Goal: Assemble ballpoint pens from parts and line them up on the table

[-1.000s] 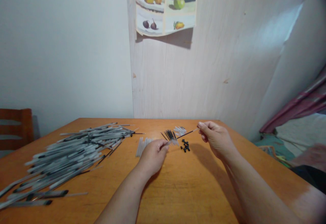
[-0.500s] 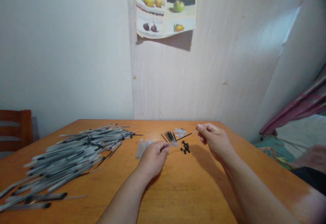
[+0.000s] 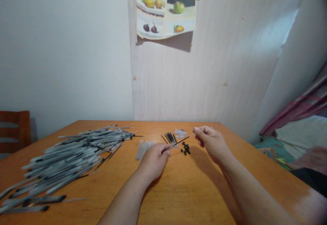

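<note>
My left hand (image 3: 154, 160) is closed around a translucent pen barrel, mostly hidden by the fingers. Across the gap between my hands runs a thin black pen refill (image 3: 182, 140), its left end at the barrel's mouth. The refill's pale right end is pinched between the thumb and fingertips of my right hand (image 3: 211, 140), held above the table. Behind it lie a row of black refills (image 3: 169, 137) and a small heap of clear pieces (image 3: 180, 133). Small black plugs (image 3: 185, 148) sit below the refill. Clear barrels (image 3: 143, 150) lie beside my left hand.
A large pile of pens and tubes (image 3: 71, 156) spreads over the left of the wooden table (image 3: 178, 197). A wooden chair (image 3: 15, 129) stands at far left. Fruit pictures (image 3: 166, 12) hang on the wall behind. Cloth and a pink curtain (image 3: 291, 109) are at right.
My right hand has moved left and slightly down, nearer my left hand, and less of the refill shows between them. My left hand has stayed nearly still, closed on the barrel.
</note>
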Demonstrator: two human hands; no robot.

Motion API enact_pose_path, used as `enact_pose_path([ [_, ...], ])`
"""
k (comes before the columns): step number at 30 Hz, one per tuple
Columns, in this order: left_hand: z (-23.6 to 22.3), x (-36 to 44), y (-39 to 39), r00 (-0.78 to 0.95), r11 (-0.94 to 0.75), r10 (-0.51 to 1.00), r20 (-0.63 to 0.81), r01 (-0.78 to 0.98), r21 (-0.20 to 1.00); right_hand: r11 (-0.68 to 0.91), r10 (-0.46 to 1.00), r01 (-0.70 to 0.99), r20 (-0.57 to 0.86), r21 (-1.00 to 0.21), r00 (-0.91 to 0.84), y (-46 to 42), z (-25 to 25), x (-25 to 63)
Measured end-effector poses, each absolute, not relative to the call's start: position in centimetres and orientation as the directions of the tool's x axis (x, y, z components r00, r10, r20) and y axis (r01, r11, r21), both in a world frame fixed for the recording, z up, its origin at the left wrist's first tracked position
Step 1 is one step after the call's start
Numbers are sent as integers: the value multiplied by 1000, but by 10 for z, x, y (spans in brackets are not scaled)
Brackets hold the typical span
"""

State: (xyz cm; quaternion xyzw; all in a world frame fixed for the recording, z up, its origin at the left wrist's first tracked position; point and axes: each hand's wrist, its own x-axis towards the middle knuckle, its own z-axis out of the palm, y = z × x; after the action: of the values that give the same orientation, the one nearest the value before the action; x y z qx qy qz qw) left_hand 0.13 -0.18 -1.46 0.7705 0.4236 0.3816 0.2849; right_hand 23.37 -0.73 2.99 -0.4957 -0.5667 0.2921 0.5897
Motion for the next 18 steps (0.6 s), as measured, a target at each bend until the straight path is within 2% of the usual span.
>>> enact_pose_path([
  [8, -14, 7, -5, 426, -389, 869, 251, 275, 879, 317, 926, 217, 351, -923, 141, -4, 24, 229],
  [12, -15, 10, -7, 427, -187, 899, 96, 178, 966, 314, 936, 198, 338, -929, 102, -8, 24, 218],
  [15, -16, 11, -9, 458, -46, 889, -14, 119, 992, 273, 958, 96, 280, -957, 65, -10, 22, 208],
  [18, -14, 11, -12, 496, 39, 867, -54, 41, 998, 228, 973, -10, 228, -974, 30, -10, 19, 201],
])
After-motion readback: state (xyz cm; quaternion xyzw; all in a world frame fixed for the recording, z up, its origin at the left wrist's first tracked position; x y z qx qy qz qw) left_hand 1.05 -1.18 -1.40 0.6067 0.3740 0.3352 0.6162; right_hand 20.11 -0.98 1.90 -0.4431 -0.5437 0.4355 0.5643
